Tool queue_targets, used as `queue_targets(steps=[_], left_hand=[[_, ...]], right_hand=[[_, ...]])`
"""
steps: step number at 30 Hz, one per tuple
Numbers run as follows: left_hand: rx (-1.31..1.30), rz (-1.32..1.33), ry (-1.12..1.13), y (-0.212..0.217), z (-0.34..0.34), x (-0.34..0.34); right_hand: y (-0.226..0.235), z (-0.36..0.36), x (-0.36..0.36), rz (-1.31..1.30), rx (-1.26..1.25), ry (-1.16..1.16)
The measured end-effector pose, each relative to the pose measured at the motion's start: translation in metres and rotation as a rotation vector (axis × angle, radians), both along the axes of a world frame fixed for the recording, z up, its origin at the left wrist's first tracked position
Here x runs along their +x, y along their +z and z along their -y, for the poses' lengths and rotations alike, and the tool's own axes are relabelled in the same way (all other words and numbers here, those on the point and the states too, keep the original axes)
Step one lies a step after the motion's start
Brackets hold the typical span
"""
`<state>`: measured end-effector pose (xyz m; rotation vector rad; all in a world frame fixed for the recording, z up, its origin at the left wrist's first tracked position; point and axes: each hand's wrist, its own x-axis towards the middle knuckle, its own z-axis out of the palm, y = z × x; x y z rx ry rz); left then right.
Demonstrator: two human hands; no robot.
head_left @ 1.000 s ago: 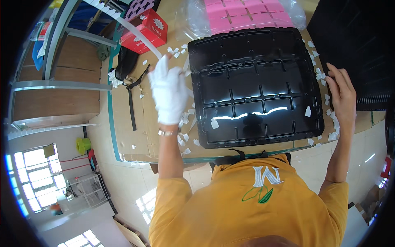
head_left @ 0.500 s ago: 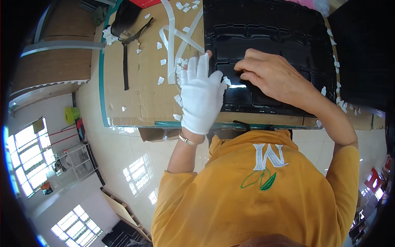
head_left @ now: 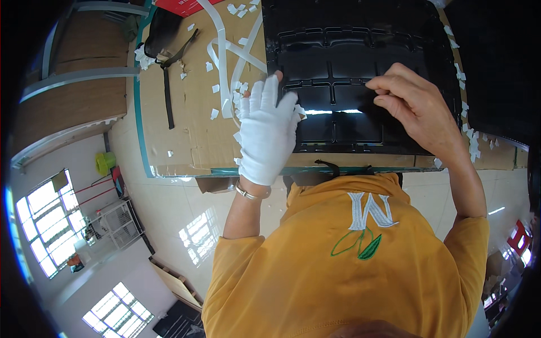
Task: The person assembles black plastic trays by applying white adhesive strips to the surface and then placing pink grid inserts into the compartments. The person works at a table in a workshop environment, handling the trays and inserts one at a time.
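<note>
A glossy black moulded plastic tray (head_left: 360, 67) with shallow rectangular compartments is seen in the upper centre of the frame, lying flat on a cardboard-covered tabletop (head_left: 186, 129). The left hand (head_left: 267, 135), in a white cloth glove, is laid flat with fingers spread on the tray's left edge, nothing being enclosed. The bare right hand (head_left: 417, 110), at centre right, is held with fingertips pinched together over a compartment; whether anything is caught between them cannot be told.

Risks noted:

1. The tray's near edge lies close to the tabletop's front edge. A pull toward the body could be expected to slide the tray off, since it is only pressed, not gripped.
2. The gloved palm rests on slick plastic; slippage under sideways force is judged likely.
3. Loose white paper scraps (head_left: 214, 89) and long white strips (head_left: 222, 62) are scattered at upper left and along the right margin. These could be swept onto the tray or floor by either forearm.
4. A black strap (head_left: 168, 96) lies at upper left, well apart from the hands; snagging is judged unlikely.
</note>
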<state>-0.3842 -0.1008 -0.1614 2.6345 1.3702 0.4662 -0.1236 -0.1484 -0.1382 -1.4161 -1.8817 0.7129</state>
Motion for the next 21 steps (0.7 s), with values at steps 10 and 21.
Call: queue_targets(steps=[10,21], left_hand=[[-0.042,0.046,-0.016,-0.002,-0.008,0.002],[0.077,0.067,-0.084,0.012,0.012,-0.009]], right_hand=[[0.003,0.002,0.007,-0.027,0.082,-0.039],[0.009,0.023,0.018,-0.009,0.072,-0.078]])
